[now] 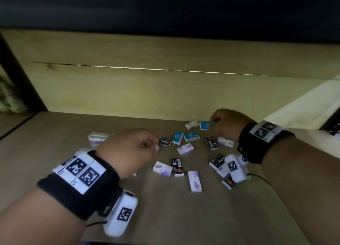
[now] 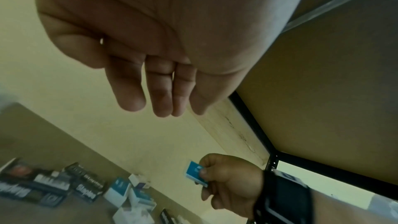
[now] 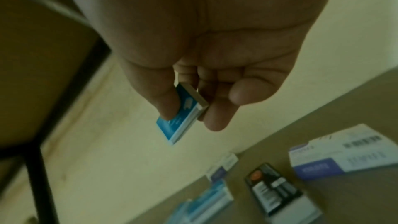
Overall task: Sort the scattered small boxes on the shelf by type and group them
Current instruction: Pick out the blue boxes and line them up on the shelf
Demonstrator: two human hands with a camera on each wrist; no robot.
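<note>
From the head view the sorting looks barely begun: the small boxes, black, blue and purple-and-white, lie mixed across the wooden shelf (image 1: 55, 152), and the step in hand appears to be gathering the blue ones. The right hand (image 1: 226, 124), far and to the right, pinches a blue box (image 1: 205, 125) lifted just beside a white box (image 1: 192, 124) at the far edge of the scatter; two more blue boxes (image 1: 184, 137) lie nearer, towards the middle. The left hand (image 1: 127, 149) hovers with its fingertips close to a black staples box (image 1: 164, 141); whether it touches cannot be told here. The next move likely calls for setting the held box down beside its blue fellows without knocking the neighbours, and for the left hand to start a black group. In the left wrist view that hand's fingers (image 2: 131, 91) hang nearly straight and relaxed, holding nothing, above blurred black boxes (image 2: 43, 186) at the near left; the other hand shows far right with the blue box in thumb and forefinger. In the right wrist view the thumb and curled fingers (image 3: 215, 118) clamp the blue box by its flat faces, tilted, clear of the shelf, with a black box (image 3: 273, 192) and a purple-and-white box (image 3: 349, 152) lying below.
</note>
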